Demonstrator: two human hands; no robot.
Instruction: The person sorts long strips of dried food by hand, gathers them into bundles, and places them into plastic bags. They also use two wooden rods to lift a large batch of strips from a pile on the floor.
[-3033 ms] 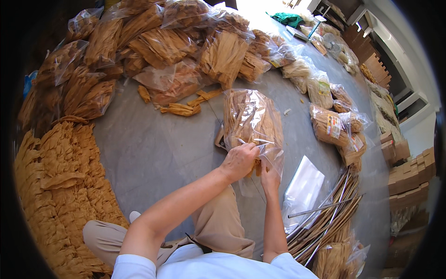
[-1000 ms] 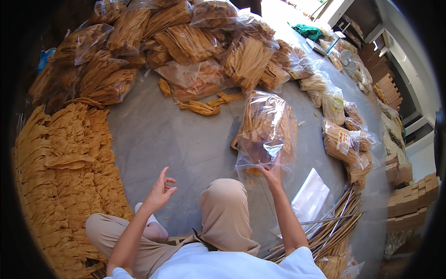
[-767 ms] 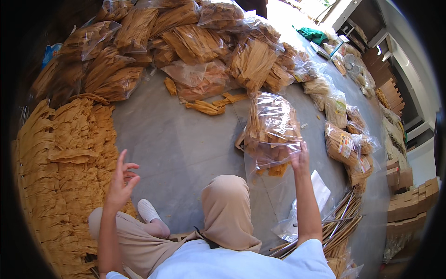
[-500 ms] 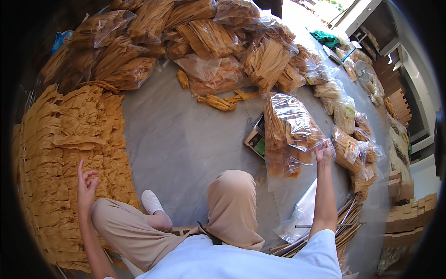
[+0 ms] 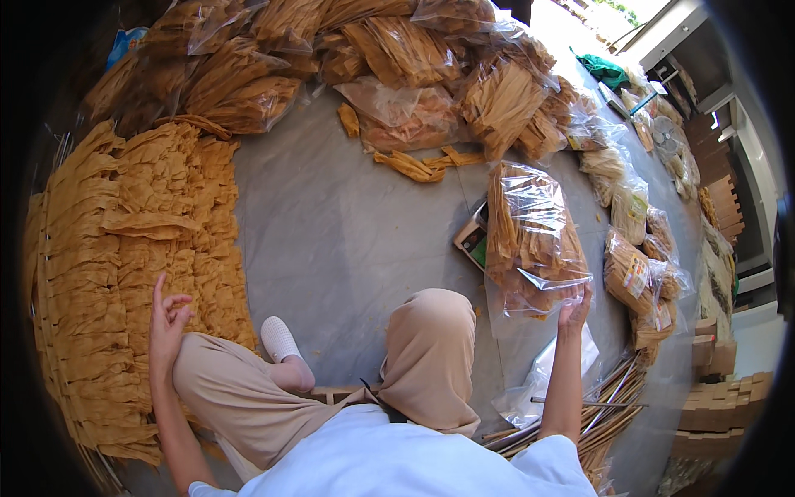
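Observation:
A clear plastic bag (image 5: 538,236) filled with flat, yellow-brown dried strips, which look like bean curd sheets, lies right of my knees. It rests at least partly on a small scale with a green patch (image 5: 474,240). At the bag's near right corner, my right hand (image 5: 574,310) pinches the loose plastic edge; the bag hides some fingertips. My left hand (image 5: 168,325) is empty above my left knee, index finger stretched out and the others loosely bent. Beside and beneath it spreads a broad layer of golden strips (image 5: 149,248) hanging in rows over thin rods.
More filled bags (image 5: 397,50) are heaped along the far side. Loose strips (image 5: 410,166) lie on the grey floor (image 5: 331,224). Smaller packed bags (image 5: 628,269) line the right. Near my right arm are empty plastic sheeting (image 5: 530,398) and a bundle of thin rods (image 5: 613,393).
My right hand has shifted toward me and slightly left along the bag's edge, and the plastic lies lower and flatter. My left hand keeps nearly the same pose. The whole view has shifted slightly.

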